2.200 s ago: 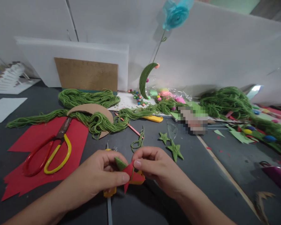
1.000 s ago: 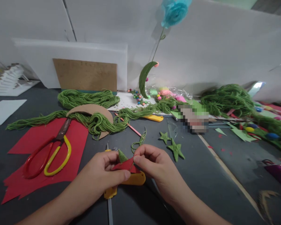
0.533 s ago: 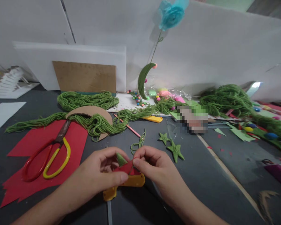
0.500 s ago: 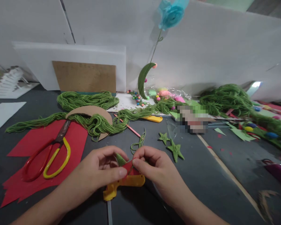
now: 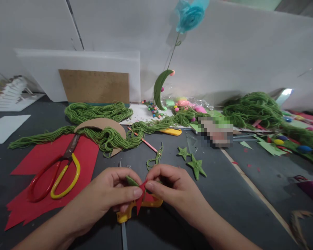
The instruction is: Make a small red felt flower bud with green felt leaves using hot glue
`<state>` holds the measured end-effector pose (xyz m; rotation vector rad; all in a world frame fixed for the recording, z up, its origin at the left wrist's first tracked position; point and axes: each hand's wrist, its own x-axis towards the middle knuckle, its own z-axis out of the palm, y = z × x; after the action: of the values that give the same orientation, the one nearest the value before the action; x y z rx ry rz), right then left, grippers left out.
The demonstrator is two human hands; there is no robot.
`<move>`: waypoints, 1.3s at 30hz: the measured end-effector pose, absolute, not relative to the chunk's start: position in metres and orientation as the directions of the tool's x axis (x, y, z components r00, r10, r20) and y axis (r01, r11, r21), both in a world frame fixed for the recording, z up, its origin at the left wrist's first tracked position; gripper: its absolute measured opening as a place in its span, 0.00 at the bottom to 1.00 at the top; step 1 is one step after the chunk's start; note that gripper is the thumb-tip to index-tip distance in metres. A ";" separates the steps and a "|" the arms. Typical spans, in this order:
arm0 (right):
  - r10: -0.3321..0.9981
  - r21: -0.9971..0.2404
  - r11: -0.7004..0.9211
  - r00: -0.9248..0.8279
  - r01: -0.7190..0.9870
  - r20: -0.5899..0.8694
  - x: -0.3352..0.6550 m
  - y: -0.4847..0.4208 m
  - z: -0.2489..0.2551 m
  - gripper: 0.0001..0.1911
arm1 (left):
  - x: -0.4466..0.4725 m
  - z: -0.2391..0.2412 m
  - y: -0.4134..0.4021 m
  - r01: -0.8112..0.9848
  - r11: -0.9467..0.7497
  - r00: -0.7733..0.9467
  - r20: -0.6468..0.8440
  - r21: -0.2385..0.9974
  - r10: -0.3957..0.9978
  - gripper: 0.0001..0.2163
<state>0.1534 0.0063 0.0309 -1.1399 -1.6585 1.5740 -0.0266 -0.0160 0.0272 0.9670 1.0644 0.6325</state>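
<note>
My left hand [image 5: 120,194] is closed on a small red star-like paper piece [image 5: 141,198], partly covered in green yarn [image 5: 131,181]. Its thumb presses on the red face, and one red point hangs downward. Thumb and fingers of my right hand [image 5: 169,180] pinch at the piece's upper right edge, where a green strand seems to run; the fingertips hide exactly what they grip. A loose green strand [image 5: 158,158] lies just beyond the right hand. Below the hands is a yellow glue gun [image 5: 123,216] with a glue stick in its back. Two green yarn-wrapped stars [image 5: 197,166] lie to the right.
Scissors with red and yellow handles [image 5: 65,173] rest on red paper [image 5: 41,159] at left. Green yarn skeins [image 5: 97,113], a cardboard crescent [image 5: 100,124], a yellow cutter [image 5: 172,132] and a pink pencil-like stick [image 5: 149,144] lie behind. A blue flower [image 5: 191,17] stands on a stem.
The red piece has been turned between my hands, so a point now hangs down over the glue gun. Both hands stay close together at nearly the same place.
</note>
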 end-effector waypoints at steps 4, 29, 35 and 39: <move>0.821 -0.970 -0.205 -0.516 0.132 -0.244 0.153 0.005 0.030 0.06 | -0.027 0.026 -0.015 0.059 0.435 0.429 -0.417 0.898 0.801 0.10; 0.856 -0.833 0.441 -0.435 0.335 0.278 0.156 0.001 0.030 0.06 | -0.023 0.026 -0.012 -0.014 0.390 0.243 -0.375 0.921 0.895 0.13; 0.315 -0.010 0.916 -0.704 0.401 0.636 0.163 -0.001 0.026 0.09 | -0.027 0.022 -0.015 0.000 0.384 0.309 -0.365 0.923 0.878 0.17; 0.235 0.080 0.931 -0.755 0.355 0.612 0.160 -0.001 0.031 0.14 | -0.023 0.023 -0.017 -0.007 0.417 0.305 -0.395 0.909 0.866 0.13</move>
<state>0.1598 -0.0013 0.0306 -0.4181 -2.4582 -0.2529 -0.0231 -0.0166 0.0226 0.9748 1.1102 0.7191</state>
